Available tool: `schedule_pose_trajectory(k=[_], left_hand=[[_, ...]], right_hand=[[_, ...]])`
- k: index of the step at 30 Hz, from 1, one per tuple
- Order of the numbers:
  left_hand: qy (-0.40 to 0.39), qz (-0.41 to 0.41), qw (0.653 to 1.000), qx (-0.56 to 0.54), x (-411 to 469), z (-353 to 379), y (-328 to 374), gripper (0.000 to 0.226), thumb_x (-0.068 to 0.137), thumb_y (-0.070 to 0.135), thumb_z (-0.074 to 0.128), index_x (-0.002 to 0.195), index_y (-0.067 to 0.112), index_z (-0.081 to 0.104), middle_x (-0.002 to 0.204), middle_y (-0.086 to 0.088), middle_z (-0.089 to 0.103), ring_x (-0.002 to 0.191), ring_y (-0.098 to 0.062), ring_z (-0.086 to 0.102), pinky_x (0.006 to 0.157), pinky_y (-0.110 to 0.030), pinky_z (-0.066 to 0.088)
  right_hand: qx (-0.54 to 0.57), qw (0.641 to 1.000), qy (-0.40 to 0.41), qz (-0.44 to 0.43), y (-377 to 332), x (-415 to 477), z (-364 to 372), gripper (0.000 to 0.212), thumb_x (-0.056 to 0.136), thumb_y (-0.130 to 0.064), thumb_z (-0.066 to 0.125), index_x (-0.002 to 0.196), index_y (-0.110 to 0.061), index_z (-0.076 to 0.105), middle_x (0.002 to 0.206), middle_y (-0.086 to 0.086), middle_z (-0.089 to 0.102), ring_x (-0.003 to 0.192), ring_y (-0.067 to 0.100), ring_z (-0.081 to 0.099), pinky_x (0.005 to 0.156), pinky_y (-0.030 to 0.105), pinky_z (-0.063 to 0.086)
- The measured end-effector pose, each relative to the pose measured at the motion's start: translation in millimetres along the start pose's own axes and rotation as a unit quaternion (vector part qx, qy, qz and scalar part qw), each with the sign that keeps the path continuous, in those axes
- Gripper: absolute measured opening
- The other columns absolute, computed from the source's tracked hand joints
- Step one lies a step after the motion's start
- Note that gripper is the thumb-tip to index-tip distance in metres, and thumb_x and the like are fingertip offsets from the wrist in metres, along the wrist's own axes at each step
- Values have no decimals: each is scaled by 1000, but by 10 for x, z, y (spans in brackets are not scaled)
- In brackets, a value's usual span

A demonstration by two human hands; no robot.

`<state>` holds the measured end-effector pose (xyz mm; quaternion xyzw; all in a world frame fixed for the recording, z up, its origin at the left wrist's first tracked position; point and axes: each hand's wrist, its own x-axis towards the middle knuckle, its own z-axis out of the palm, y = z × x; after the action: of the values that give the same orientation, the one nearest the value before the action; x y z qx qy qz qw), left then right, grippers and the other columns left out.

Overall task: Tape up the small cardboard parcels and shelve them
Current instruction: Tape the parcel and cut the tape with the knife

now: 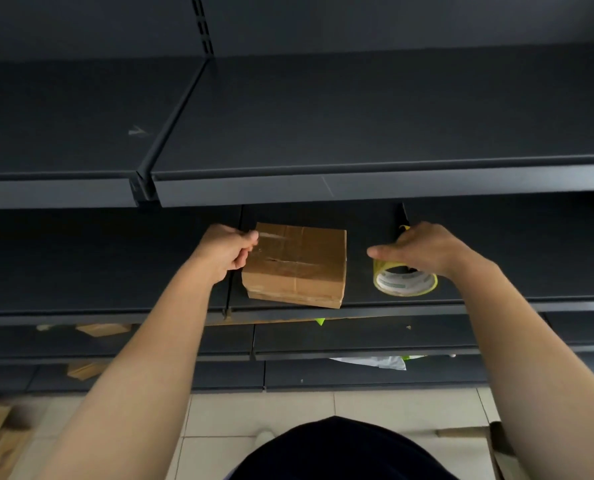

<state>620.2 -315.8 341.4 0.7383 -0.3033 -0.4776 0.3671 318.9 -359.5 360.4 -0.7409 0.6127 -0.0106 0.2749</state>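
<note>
I stand at dark metal shelving, and the shelf [115,271] I work on runs the full width of my view, with the upper shelf [357,116] overhanging its far part. Below it, the lower shelves [357,336] hold cardboard scraps [103,329] on the left, and a pale tiled floor [392,410] shows nearest to me. To the left of my arms the working shelf is bare dark metal. The small cardboard parcel [299,265] lies flat near the middle, its near edge just beside the shelf's front lip, with a shiny strip of clear tape across its top. A bare gap of shelf lies between it and the tape roll [406,284] on the right. My left hand [228,251] reaches in from the near left, fingers curled, thumb on the parcel's far left corner, gripping that edge. My right hand [427,249] comes in from the near right and holds the tape roll from above, fingers curled over its far rim, one finger pointing left toward the parcel. The roll tilts, its opening facing me.
</note>
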Motion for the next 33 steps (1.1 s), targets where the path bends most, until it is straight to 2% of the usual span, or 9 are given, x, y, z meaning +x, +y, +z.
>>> schedule_pose_trajectory(k=[4,6,10,15,19,22,24,30,33], left_hand=[[7,-9,1000,4,131,-80,-126,23,82,23,73,77,5,59,64,-1,52,50,-8,44,46,-16,42],[17,-3,999,35,194,-72,-192,25,82,25,73,76,4,60,63,-3,52,49,-11,43,51,-21,41],[44,13,995,94,308,-108,-290,30,82,31,72,79,2,61,63,-4,53,50,-14,45,50,-24,42],[52,23,992,116,393,-131,-329,33,83,34,71,73,5,58,63,-5,53,50,-16,45,51,-26,40],[44,16,992,118,432,-137,-345,34,83,33,72,75,3,59,65,-7,51,49,-17,43,49,-27,39],[33,4,994,106,459,-142,-418,36,83,33,72,84,-2,64,66,-7,49,48,-15,37,46,-27,34],[25,-2,995,91,467,-140,-451,31,83,33,71,84,3,69,70,-7,50,52,-15,37,49,-28,34],[20,-36,999,18,459,-114,-502,32,82,31,72,84,0,63,74,-8,58,56,-14,47,49,-23,42],[28,-24,999,3,428,-93,-530,32,81,31,74,86,2,60,78,-10,61,57,-15,51,48,-22,43]], right_hand=[[-15,1000,5,16,3,123,144,69,63,-82,55,62,-14,61,58,-1,57,55,13,55,51,26,40],[2,1000,0,25,-45,173,201,65,64,-79,60,62,-14,59,59,-1,58,55,13,56,50,24,39],[14,999,-9,46,-92,248,290,58,64,-72,67,62,-15,56,58,-2,56,55,13,54,50,24,36],[-1,999,1,48,-131,314,322,57,65,-72,66,60,-17,57,56,-2,56,55,11,53,49,24,35],[-13,998,-6,54,-140,359,321,54,65,-73,66,65,-19,61,65,-1,62,62,13,58,51,24,37],[-26,998,-14,62,-129,393,404,51,64,-73,66,65,-23,55,69,-2,59,72,16,58,57,25,39],[-26,997,-14,71,-119,409,464,49,64,-73,66,64,-27,48,70,-4,55,77,18,57,61,26,39],[-15,997,-23,72,-86,446,530,48,71,-67,64,59,-21,56,61,-4,56,62,11,54,58,27,36],[-3,997,-35,65,-78,439,547,48,74,-65,64,63,-18,60,64,-3,60,62,11,58,55,26,39]])
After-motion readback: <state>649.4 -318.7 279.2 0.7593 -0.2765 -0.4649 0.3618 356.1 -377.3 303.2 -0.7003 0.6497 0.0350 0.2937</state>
